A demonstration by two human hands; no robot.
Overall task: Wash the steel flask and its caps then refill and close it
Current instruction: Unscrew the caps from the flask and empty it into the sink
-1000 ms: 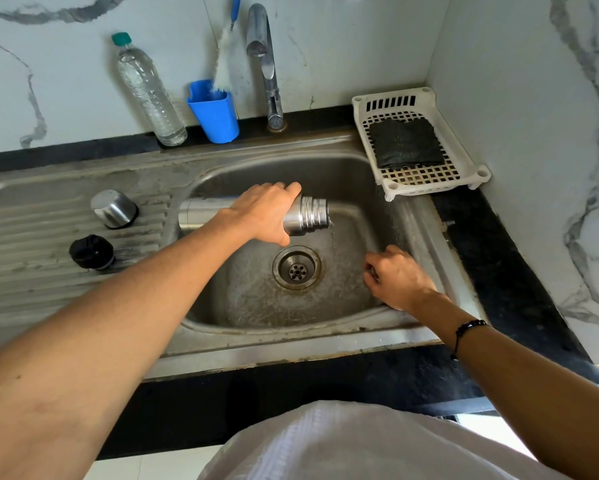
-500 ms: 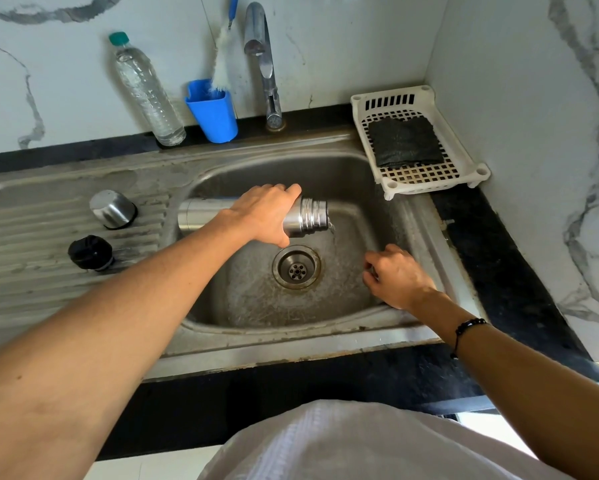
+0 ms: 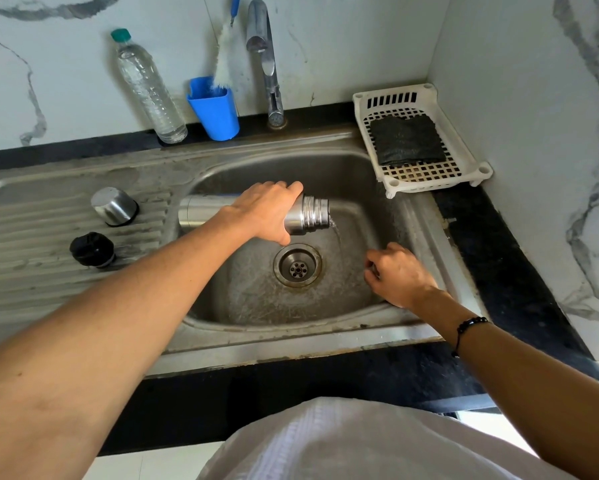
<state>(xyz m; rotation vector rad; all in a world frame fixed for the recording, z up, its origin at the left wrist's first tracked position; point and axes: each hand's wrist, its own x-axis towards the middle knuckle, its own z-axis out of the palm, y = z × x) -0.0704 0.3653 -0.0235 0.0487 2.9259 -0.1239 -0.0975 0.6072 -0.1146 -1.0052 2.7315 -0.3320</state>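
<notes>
Over the sink, left hand grips the sideways steel flask.

Very little differs from a second ago. The thin stream of water running from the mouth of the steel flask now shows a little more clearly, falling into the sink just right of the drain. The left hand holding the flask has eased very slightly toward the camera.
</notes>
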